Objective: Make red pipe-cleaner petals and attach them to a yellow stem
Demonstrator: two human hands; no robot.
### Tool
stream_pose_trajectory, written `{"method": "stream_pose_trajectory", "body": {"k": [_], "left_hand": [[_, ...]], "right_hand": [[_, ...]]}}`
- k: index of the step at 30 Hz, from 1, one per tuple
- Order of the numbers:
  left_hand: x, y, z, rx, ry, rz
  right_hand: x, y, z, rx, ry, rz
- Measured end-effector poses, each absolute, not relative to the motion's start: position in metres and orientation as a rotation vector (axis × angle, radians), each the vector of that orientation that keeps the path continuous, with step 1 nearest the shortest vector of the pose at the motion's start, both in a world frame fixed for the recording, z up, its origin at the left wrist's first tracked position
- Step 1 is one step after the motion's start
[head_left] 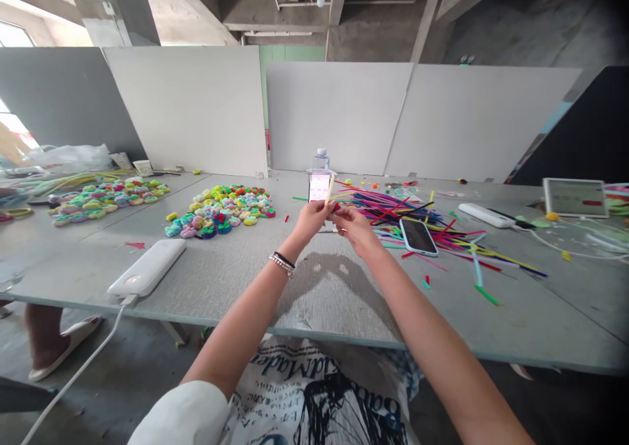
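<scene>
My left hand [313, 219] and my right hand [356, 230] meet over the middle of the table, fingertips pinched together. Between them is a pale yellow pipe cleaner [331, 188] that sticks upward, with a bit of red at the fingers. My fingers partly hide the piece. Close to my right hand lies a loose heap of many-coloured pipe cleaners [383, 206]. Left of my hands sits a pile of small fuzzy pipe-cleaner flowers [230, 210]. Just behind the hands, a phone with a lit screen [319, 183] stands before a clear bottle [321, 160].
A white power bank [150, 268] with a cable lies front left. Another phone [419, 236] rests on the heap's edge. Farther right are a second power bank [484, 215] and a tablet [574, 197]. More flowers [108, 199] lie far left. Grey boards [339, 117] line the back.
</scene>
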State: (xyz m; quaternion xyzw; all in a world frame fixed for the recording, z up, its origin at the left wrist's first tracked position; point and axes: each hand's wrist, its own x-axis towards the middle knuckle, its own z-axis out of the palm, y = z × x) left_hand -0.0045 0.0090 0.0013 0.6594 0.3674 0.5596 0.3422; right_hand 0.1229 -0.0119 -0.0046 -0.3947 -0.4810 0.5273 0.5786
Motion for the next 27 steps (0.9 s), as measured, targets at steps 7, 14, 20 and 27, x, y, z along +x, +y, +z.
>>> {"method": "stream_pose_trajectory", "body": {"k": [7, 14, 20, 27], "left_hand": [[-0.001, 0.007, 0.0, 1.714, 0.99, 1.542], [-0.004, -0.003, 0.001, 1.913, 1.19, 1.535], [-0.007, -0.004, -0.003, 2.206, 1.309, 1.442], [-0.011, 0.002, -0.004, 2.613, 0.774, 1.368]], "right_hand": [[0.124, -0.015, -0.001, -0.993, -1.121, 1.266], [0.121, -0.016, -0.003, -1.043, -1.192, 1.216], [0.127, -0.008, 0.0, -1.073, -1.125, 1.072], [0.132, -0.007, 0.001, -1.001, -1.113, 1.215]]}}
